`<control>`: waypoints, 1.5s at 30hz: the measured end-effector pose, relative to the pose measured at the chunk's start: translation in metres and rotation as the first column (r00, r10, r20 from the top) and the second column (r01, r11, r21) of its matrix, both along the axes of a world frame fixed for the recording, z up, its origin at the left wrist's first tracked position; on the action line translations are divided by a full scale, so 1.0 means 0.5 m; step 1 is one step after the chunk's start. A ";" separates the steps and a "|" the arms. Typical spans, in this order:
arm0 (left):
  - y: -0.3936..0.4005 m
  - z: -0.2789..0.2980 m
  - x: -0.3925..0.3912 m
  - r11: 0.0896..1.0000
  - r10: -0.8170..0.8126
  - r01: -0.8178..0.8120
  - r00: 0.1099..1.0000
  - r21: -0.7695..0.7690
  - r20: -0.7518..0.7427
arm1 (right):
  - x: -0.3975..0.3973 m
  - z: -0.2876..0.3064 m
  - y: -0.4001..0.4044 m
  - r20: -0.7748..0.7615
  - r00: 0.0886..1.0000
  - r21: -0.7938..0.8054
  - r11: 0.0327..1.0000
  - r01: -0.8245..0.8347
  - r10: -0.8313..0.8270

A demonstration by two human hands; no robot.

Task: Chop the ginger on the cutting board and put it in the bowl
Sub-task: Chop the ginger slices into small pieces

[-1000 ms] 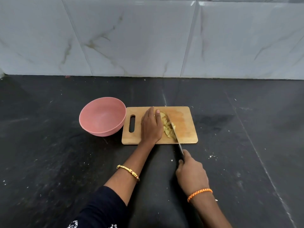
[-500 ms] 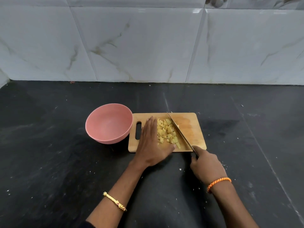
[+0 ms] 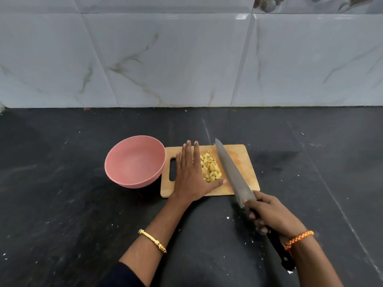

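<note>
A small pile of chopped yellow ginger (image 3: 210,167) lies in the middle of the wooden cutting board (image 3: 246,162). My left hand (image 3: 191,175) rests flat on the board, fingers straight, its edge against the left side of the pile and its thumb below the pile. My right hand (image 3: 271,214) grips the black handle of a large knife (image 3: 232,172). The blade slants across the board just right of the ginger, its flat side showing. An empty pink bowl (image 3: 134,160) stands against the board's left end.
The board and bowl sit on a dark stone counter (image 3: 62,193) flecked with small white crumbs. A marble-tiled wall (image 3: 165,59) rises behind the counter. Open counter lies to the left, right and front of the board.
My left hand has flattened and slid to the left side of the ginger, uncovering the pile. The knife blade has turned from edge-down to tilted, flat side up, beside the pile.
</note>
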State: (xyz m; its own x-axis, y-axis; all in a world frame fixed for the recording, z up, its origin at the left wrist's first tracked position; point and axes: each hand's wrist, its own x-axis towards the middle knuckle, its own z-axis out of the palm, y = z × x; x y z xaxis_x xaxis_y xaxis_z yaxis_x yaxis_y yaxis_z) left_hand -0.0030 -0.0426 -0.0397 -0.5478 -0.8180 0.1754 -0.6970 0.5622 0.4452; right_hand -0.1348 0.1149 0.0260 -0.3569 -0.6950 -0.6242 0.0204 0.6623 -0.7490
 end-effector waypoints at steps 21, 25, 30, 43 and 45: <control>-0.058 0.158 -0.046 0.209 0.750 0.562 0.433 0.800 -0.500 | 0.011 0.003 0.005 0.500 0.865 -0.129 0.991 0.038 0.032; -0.059 0.147 -0.036 0.151 0.738 0.550 0.490 0.821 -0.464 | 0.020 0.001 0.014 0.451 0.892 -0.118 0.993 0.026 0.030; -0.037 0.118 -0.036 0.111 0.692 0.478 0.592 0.871 -0.413 | 0.024 -0.002 0.007 0.417 0.909 -0.080 0.995 0.057 -0.018; -0.032 0.106 -0.030 0.559 0.542 0.107 0.704 0.822 -0.460 | 0.026 -0.026 0.010 -0.720 0.694 -0.040 0.997 -0.062 0.015; -0.026 0.098 -0.026 0.688 0.520 -0.016 0.708 0.726 -0.478 | 0.046 -0.034 0.017 -0.801 0.598 -0.037 0.998 -0.045 -0.003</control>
State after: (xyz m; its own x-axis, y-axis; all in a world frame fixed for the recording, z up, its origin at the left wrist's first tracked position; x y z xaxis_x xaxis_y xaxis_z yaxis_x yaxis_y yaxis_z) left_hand -0.0162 -0.0558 0.0094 -0.2510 -0.9364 -0.2451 -0.1882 -0.2011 0.9613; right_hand -0.1120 0.1232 0.0088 -0.6818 -0.7290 -0.0610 -0.6166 0.6175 -0.4884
